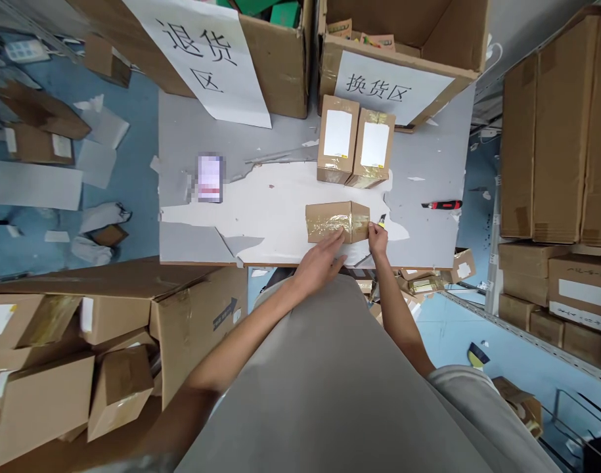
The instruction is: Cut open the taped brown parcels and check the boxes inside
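Box [328, 220] lies on the tabletop [428, 167], long axis left to right; your left hand [322, 259] rests open on its near side, your right hand [378, 240] curls round a yellow tool [381, 225] at its right end.

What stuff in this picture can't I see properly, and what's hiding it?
All in the head view:
Inside of the brown, shiny-taped cardboard box: hidden by its walls.
Small yellow-and-black object: seems partly covered by the right hand, so I can't tell what it is.
Purple-white rectangular screen: blurred into squares.
Green boxy things: cut off by the top edge.
Any print on the white rectangular labels: too small.
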`<move>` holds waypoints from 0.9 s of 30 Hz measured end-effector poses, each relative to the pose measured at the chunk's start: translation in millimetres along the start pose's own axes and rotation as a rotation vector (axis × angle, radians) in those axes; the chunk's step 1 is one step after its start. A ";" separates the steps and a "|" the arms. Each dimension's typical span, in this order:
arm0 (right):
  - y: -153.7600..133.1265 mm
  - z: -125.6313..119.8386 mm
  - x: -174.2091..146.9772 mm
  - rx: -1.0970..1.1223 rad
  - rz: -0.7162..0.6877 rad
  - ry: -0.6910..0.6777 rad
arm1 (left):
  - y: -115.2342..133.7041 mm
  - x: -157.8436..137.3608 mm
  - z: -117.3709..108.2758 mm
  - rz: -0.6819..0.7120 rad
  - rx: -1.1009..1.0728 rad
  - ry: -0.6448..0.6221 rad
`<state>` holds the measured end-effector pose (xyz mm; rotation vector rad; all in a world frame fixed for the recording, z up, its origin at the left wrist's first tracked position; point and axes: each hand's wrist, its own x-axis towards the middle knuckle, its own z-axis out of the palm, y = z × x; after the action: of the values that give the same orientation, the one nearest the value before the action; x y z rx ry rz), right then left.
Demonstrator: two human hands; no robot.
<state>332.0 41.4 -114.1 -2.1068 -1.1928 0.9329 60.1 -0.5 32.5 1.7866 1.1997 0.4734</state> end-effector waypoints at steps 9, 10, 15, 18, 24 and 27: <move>-10.6 0.0 -5.2 -0.051 -0.003 -0.004 | 1.6 1.1 -5.5 0.003 0.007 0.050; -13.2 -0.8 -6.9 -0.051 -0.007 -0.012 | 0.0 -2.1 -8.7 -0.030 0.003 0.088; -33.2 8.0 -23.1 0.001 -0.026 -0.054 | -32.2 -15.7 -31.4 -0.318 0.032 0.294; -49.8 26.0 -37.4 0.012 -0.062 -0.088 | -70.7 -18.7 -43.7 -0.482 -0.005 0.374; -79.3 47.6 -52.9 -0.090 -0.152 -0.109 | -126.2 -22.0 -45.1 -0.576 -0.132 0.481; -93.8 41.7 -59.2 -0.166 -0.183 -0.141 | -135.8 -26.1 -41.7 -0.585 -0.157 0.504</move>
<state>230.3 37.5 -53.4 -2.0418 -1.5544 0.9388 -53.5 12.4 -55.7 1.1280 1.8925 0.6629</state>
